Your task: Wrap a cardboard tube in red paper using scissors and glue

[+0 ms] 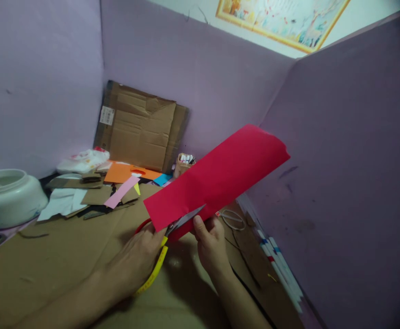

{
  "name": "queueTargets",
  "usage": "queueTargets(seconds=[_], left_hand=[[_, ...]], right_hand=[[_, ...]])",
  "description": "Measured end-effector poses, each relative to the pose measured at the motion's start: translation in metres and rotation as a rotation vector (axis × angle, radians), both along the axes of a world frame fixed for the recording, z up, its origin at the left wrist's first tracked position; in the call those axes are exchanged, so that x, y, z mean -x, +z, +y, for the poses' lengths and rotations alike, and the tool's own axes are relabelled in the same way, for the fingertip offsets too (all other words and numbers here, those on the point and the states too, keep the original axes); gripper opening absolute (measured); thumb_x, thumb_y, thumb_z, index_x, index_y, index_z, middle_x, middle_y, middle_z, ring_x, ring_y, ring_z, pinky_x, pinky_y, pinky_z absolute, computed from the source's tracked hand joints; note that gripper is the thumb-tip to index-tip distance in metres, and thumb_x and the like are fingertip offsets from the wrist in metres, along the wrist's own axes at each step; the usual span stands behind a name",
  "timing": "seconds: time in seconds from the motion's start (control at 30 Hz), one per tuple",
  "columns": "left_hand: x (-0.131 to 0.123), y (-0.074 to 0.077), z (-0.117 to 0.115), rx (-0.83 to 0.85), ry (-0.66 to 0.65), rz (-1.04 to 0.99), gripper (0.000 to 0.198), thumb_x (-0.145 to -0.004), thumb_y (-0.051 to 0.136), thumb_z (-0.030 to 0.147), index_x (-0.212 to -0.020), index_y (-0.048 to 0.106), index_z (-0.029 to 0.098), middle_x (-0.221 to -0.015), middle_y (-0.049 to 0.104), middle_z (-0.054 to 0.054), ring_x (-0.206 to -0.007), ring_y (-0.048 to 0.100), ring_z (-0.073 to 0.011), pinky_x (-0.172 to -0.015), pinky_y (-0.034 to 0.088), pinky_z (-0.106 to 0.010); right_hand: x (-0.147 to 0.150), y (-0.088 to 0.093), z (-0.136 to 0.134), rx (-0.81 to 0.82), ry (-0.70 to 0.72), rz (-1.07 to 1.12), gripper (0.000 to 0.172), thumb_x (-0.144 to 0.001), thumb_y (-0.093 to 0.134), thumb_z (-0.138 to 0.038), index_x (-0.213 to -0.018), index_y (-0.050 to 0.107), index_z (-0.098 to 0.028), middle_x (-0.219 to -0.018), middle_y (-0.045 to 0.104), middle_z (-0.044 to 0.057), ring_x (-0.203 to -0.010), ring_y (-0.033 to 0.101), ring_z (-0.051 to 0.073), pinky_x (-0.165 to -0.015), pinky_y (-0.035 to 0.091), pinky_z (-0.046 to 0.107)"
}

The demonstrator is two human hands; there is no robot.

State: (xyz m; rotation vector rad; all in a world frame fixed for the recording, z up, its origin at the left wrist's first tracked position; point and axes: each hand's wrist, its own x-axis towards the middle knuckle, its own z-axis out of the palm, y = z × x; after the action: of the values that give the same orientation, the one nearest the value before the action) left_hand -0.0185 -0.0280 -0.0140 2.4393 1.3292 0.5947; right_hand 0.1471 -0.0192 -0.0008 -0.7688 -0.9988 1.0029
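Both hands are working on the red paper sheet [220, 176]: my left hand [136, 258] is gripping the scissors [172, 228] by their red-and-yellow handles, fingers closed through the loops, while my right hand [211, 242] is pinching the sheet's lower edge, holding it up and tilted above the desk. I am cutting into that near edge, the blades parted around the paper, so I judge the cut is only just started. Next I should be closing the blades steadily and feeding the sheet straight, keeping my right thumb clear. Underneath, brown cardboard [49, 260] is covering the desk, littered with paper scraps [121, 192] and an orange sheet [119, 172]; a flattened carton [140, 130] is leaning against lilac partition walls [340, 160].
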Motion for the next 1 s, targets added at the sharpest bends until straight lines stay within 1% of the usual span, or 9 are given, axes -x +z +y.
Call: queueTargets(seconds=[0.1, 0.23, 0.33, 0.43, 0.53, 0.63, 0.77, 0.9, 1.0], left_hand=[[-0.0002, 0.0026, -0.0008, 0.008, -0.008, -0.016, 0.048, -0.085, 0.031, 0.007, -0.130, 0.041, 0.019, -0.110, 0.058, -0.014, -0.100, 0.057, -0.0257, -0.086, 0.048, -0.044], [0.0007, 0.0051, -0.0012, 0.021, -0.019, -0.016, 0.046, -0.084, 0.030, 0.006, -0.126, 0.045, 0.017, -0.104, 0.060, -0.014, -0.094, 0.059, -0.0250, -0.086, 0.048, -0.044], [0.0023, 0.0024, -0.0009, -0.007, -0.036, -0.034, 0.046, -0.082, 0.031, 0.008, -0.125, 0.046, 0.017, -0.103, 0.061, -0.014, -0.089, 0.060, -0.0249, -0.080, 0.050, -0.041], [0.0034, -0.0014, -0.0010, -0.032, -0.030, -0.041, 0.048, -0.081, 0.035, 0.009, -0.127, 0.043, 0.017, -0.099, 0.062, -0.013, -0.084, 0.060, -0.0246, -0.073, 0.050, -0.038], [0.0036, -0.0014, -0.0018, 0.022, -0.026, -0.047, 0.044, -0.080, 0.036, 0.008, -0.123, 0.043, 0.019, -0.093, 0.062, -0.010, -0.079, 0.060, -0.0223, -0.069, 0.048, -0.033], [0.0028, 0.0011, -0.0029, 0.047, -0.033, -0.066, 0.041, -0.080, 0.035, 0.005, -0.116, 0.043, 0.020, -0.092, 0.062, -0.008, -0.077, 0.060, -0.0205, -0.067, 0.046, -0.031], [0.0004, 0.0020, -0.0035, 0.022, -0.006, -0.035, 0.036, -0.083, 0.031, 0.005, -0.114, 0.043, 0.020, -0.092, 0.063, -0.008, -0.074, 0.060, -0.0202, -0.065, 0.045, -0.031], [-0.0018, 0.0040, -0.0033, -0.018, 0.038, 0.053, 0.036, -0.084, 0.031, 0.007, -0.116, 0.044, 0.019, -0.089, 0.064, -0.010, -0.073, 0.062, -0.0228, -0.063, 0.045, -0.032], [-0.0025, 0.0076, -0.0038, -0.013, 0.045, 0.113, 0.037, -0.083, 0.031, 0.005, -0.114, 0.048, 0.016, -0.087, 0.065, -0.011, -0.068, 0.062, -0.0221, -0.060, 0.045, -0.031]], right_hand=[[-0.0002, -0.0002, 0.0006, 0.009, 0.007, 0.000, 0.024, -0.074, 0.070, -0.037, -0.089, 0.065, -0.019, -0.086, 0.070, 0.005, -0.096, 0.063, 0.026, -0.091, 0.048, 0.044], [-0.0013, -0.0013, 0.0017, 0.015, 0.012, 0.006, 0.027, -0.073, 0.071, -0.038, -0.092, 0.065, -0.019, -0.091, 0.070, 0.006, -0.097, 0.064, 0.025, -0.094, 0.046, 0.044], [-0.0024, -0.0028, 0.0024, 0.026, 0.025, 0.030, 0.030, -0.073, 0.071, -0.039, -0.095, 0.064, -0.019, -0.096, 0.070, 0.006, -0.101, 0.063, 0.026, -0.096, 0.045, 0.045], [-0.0025, -0.0041, 0.0022, 0.024, 0.021, 0.011, 0.032, -0.074, 0.071, -0.038, -0.099, 0.063, -0.019, -0.100, 0.070, 0.007, -0.098, 0.064, 0.025, -0.093, 0.047, 0.044], [-0.0002, -0.0040, 0.0003, 0.018, 0.019, -0.062, 0.030, -0.074, 0.071, -0.037, -0.096, 0.064, -0.018, -0.096, 0.070, 0.007, -0.093, 0.064, 0.024, -0.089, 0.049, 0.042], [0.0027, -0.0033, -0.0017, 0.030, 0.041, -0.109, 0.025, -0.075, 0.069, -0.036, -0.092, 0.065, -0.018, -0.091, 0.070, 0.006, -0.095, 0.063, 0.024, -0.089, 0.049, 0.041], [0.0032, -0.0042, -0.0020, 0.027, 0.057, -0.136, 0.021, -0.077, 0.067, -0.036, -0.087, 0.065, -0.018, -0.084, 0.069, 0.004, -0.094, 0.063, 0.024, -0.088, 0.049, 0.040], [0.0025, -0.0055, -0.0015, 0.036, 0.055, -0.140, 0.020, -0.076, 0.067, -0.036, -0.087, 0.065, -0.019, -0.084, 0.068, 0.004, -0.093, 0.063, 0.023, -0.086, 0.049, 0.039], [0.0030, -0.0050, -0.0016, 0.047, 0.048, -0.142, 0.019, -0.076, 0.067, -0.034, -0.087, 0.065, -0.019, -0.086, 0.068, 0.004, -0.091, 0.063, 0.022, -0.085, 0.050, 0.038]])
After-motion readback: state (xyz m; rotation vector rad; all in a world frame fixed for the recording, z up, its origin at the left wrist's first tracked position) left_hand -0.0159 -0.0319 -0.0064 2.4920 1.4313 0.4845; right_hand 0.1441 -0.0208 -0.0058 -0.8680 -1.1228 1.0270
